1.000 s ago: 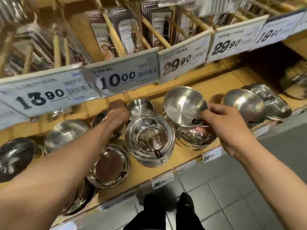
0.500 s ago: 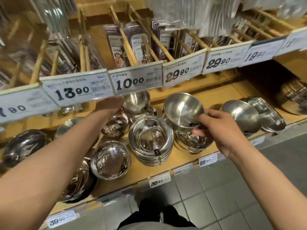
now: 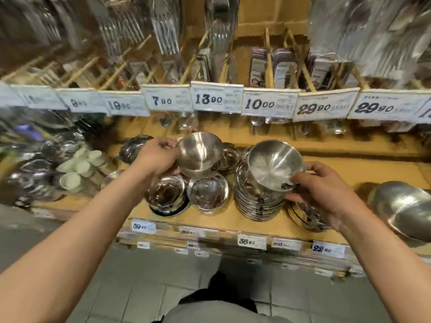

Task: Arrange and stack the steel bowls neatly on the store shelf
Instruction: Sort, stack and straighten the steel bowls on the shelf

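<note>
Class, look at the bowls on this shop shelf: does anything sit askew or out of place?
Yes. The big bowl at the far right lies tipped on its side, not nested. Each hand holds a tilted bowl off its stack.

Shop, price tags (image 3: 215, 99), stocked shelf (image 3: 233, 220)

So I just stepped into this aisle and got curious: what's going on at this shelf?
A person is tidying steel bowls on a wooden store shelf. The left hand holds a small bowl above two loose bowls. The right hand grips a wider bowl, tilted, over the tall stack.
</note>
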Demonstrator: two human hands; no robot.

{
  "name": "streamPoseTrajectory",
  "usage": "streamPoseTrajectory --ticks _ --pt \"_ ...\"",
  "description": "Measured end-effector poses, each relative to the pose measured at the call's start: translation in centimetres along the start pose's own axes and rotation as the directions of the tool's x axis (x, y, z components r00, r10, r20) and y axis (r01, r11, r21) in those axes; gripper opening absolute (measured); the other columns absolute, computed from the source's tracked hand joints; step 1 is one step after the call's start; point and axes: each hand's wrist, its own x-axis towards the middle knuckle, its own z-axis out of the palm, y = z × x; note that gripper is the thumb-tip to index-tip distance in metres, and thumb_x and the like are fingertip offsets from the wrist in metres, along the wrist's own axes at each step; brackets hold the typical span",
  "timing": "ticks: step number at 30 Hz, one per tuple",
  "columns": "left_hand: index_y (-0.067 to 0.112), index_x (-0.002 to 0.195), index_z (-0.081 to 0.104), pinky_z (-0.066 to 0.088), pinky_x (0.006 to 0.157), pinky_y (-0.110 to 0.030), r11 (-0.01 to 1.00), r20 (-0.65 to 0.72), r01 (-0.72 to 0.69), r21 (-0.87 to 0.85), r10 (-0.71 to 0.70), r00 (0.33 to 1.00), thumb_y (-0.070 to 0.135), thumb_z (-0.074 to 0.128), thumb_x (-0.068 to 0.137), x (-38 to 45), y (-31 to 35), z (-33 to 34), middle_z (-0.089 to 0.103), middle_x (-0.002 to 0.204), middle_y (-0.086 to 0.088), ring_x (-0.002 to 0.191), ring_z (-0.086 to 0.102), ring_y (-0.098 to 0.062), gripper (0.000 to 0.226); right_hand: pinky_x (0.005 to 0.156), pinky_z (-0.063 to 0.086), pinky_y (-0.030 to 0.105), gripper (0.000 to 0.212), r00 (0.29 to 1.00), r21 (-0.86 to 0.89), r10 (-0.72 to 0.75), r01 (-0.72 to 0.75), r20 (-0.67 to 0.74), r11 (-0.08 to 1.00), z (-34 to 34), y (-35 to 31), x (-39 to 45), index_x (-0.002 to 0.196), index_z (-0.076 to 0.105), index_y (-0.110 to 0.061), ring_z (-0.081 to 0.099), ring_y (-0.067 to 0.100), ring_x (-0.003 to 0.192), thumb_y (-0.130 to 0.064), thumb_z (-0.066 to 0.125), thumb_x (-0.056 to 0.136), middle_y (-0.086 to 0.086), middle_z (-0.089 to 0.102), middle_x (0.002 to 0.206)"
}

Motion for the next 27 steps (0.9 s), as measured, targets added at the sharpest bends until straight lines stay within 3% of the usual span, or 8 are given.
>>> streamPoseTrajectory --ticks 5,11,14,16,18,20,23,27 --pt "0.015 0.080 0.059 0.053 0.043 -0.024 0.997 -0.079 0.058 -0.052 -0.062 0.995 0.001 0.069 0.089 -3.8 -3.1 -5.7 0.064 0.083 -0.013 0.056 0.063 -0.022 0.019 0.059 0.061 0.024 0.019 0.993 -0.097 -0.030 0.041 0.114 0.994 3.8 1.2 -0.2 0.106 0.062 -0.015 0.078 0.026 0.077 -0.002 0.064 0.093 0.016 0.070 0.107" --pt "0.013 0.083 0.057 0.063 0.053 -0.033 0.984 -0.161 0.110 -0.140 -0.132 0.978 -0.008 0.063 0.086 -6.4 -5.9 -10.5 0.066 0.089 -0.011 0.058 0.069 -0.021 0.022 0.056 0.061 0.024 0.042 0.974 -0.189 0.000 0.044 0.227 0.981 7.5 1.6 -1.1 0.131 0.058 -0.017 0.077 0.021 0.069 0.002 0.061 0.094 0.015 0.067 0.108" --pt "0.013 0.080 0.056 0.056 0.045 -0.023 0.978 -0.207 0.112 -0.175 -0.147 0.967 -0.009 0.062 0.085 -6.2 -7.0 -13.2 0.063 0.082 -0.008 0.047 0.066 -0.013 0.024 0.058 0.062 0.025 0.054 0.963 -0.220 0.009 0.052 0.270 0.974 9.9 1.6 -1.5 0.142 0.054 -0.017 0.077 0.031 0.084 0.003 0.061 0.092 0.019 0.066 0.117" --pt "0.010 0.091 0.062 0.055 0.045 -0.021 0.974 -0.230 0.111 -0.198 -0.156 0.961 -0.009 0.062 0.085 -5.4 -7.9 -15.4 0.062 0.084 -0.009 0.057 0.065 -0.017 0.020 0.057 0.061 0.023 0.056 0.963 -0.213 0.016 0.043 0.268 0.976 12.0 1.9 -1.7 0.145 0.052 -0.017 0.076 0.030 0.083 0.002 0.060 0.093 0.021 0.065 0.123" --pt "0.010 0.097 0.063 0.056 0.046 -0.022 0.972 -0.236 0.109 -0.208 -0.158 0.959 -0.008 0.063 0.086 -4.2 -8.9 -17.5 0.062 0.085 -0.009 0.065 0.062 -0.019 0.021 0.056 0.060 0.024 0.051 0.967 -0.184 0.009 0.040 0.255 0.982 14.4 2.6 -1.9 0.142 0.054 -0.016 0.076 0.026 0.076 0.003 0.058 0.095 0.019 0.068 0.117" --pt "0.012 0.089 0.061 0.058 0.047 -0.023 0.970 -0.234 0.109 -0.216 -0.159 0.959 -0.007 0.064 0.086 -2.8 -10.1 -19.1 0.062 0.083 -0.007 0.065 0.062 -0.020 0.019 0.058 0.062 0.028 0.044 0.975 -0.176 -0.002 0.042 0.224 0.983 17.0 3.5 -2.0 0.137 0.058 -0.016 0.078 0.026 0.077 0.001 0.057 0.096 0.014 0.073 0.108" --pt "0.013 0.087 0.060 0.061 0.052 -0.027 0.972 -0.198 0.122 -0.201 -0.162 0.967 -0.006 0.065 0.087 -0.3 -11.8 -21.4 0.063 0.082 -0.008 0.064 0.063 -0.021 0.020 0.065 0.065 0.035 0.037 0.986 -0.164 0.017 0.011 0.168 0.986 21.4 4.9 -1.8 0.133 0.058 -0.018 0.078 0.030 0.083 -0.004 0.057 0.099 0.014 0.073 0.111" --pt "0.012 0.089 0.064 0.064 0.062 -0.038 0.973 -0.151 0.155 -0.169 -0.181 0.972 -0.005 0.066 0.087 3.0 -14.1 -23.8 0.069 0.094 -0.017 0.074 0.067 -0.028 0.018 0.059 0.064 0.031 0.019 0.991 -0.078 0.046 -0.036 0.127 0.996 27.6 6.7 -1.6 0.114 0.066 -0.013 0.078 0.020 0.071 -0.006 0.059 0.097 0.009 0.077 0.100"
